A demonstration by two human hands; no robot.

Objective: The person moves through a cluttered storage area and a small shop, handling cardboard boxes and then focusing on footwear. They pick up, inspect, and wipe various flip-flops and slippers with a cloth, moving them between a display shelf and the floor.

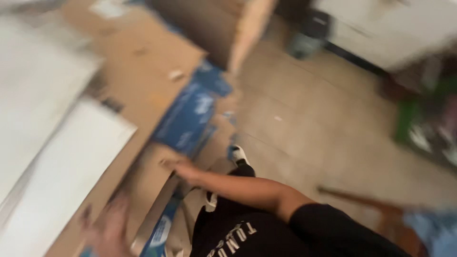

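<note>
Frame heavily blurred. Right hand (178, 167) reaches across body, fingers on edge of flattened cardboard (143, 71) stacked on floor (309, 123); grip state unclear. Left hand (112, 231) low, blurred, near cardboard, fingers seemingly spread. Blue box (190, 114) wedged among cardboard. White panels (62, 166) alongside. Shoe (238, 154) beside pile.

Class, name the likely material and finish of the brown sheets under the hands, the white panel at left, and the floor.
Brown sheets: probably cardboard, matte tan, torn edges. White panel: smooth, flat, maybe coated board or foam; blur leaves it open. Floor: likely beige tile, slight sheen, straight joint lines. The right hand touches the cardboard.
</note>
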